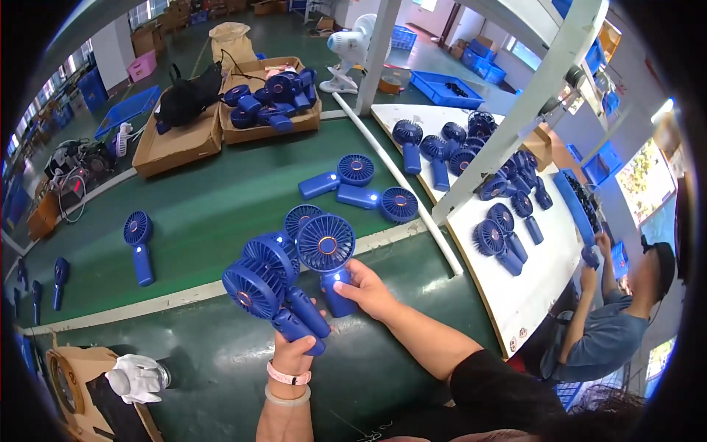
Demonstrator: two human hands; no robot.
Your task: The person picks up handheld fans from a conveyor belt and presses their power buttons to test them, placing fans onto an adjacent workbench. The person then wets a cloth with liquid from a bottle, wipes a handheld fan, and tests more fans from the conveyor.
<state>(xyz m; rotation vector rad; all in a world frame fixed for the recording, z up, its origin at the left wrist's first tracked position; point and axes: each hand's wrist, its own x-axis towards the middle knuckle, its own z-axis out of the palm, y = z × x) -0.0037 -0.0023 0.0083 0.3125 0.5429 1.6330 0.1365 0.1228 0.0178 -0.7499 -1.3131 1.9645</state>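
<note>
My left hand [292, 355] is closed round the handles of a bunch of blue handheld fans [252, 289], their round heads pointing up and to the left. My right hand [370, 292] grips another blue handheld fan [326, 244] by its handle, thumb on the front beside a small glowing light. Partly hidden behind that fan is one more fan head [300, 218]; whether a hand holds it I cannot tell. Just beyond my hands, two handheld fans [356, 169] lie on the green belt [213, 199], the nearer one with a lit spot on its handle.
More fans [137, 228] lie on the belt at left. Cardboard trays [313, 121] stand beyond it, one full of fans. A white pipe [398, 177] and a metal post [508, 110] border the white table [479, 272] at right, where a co-worker [611, 324] handles a blue item.
</note>
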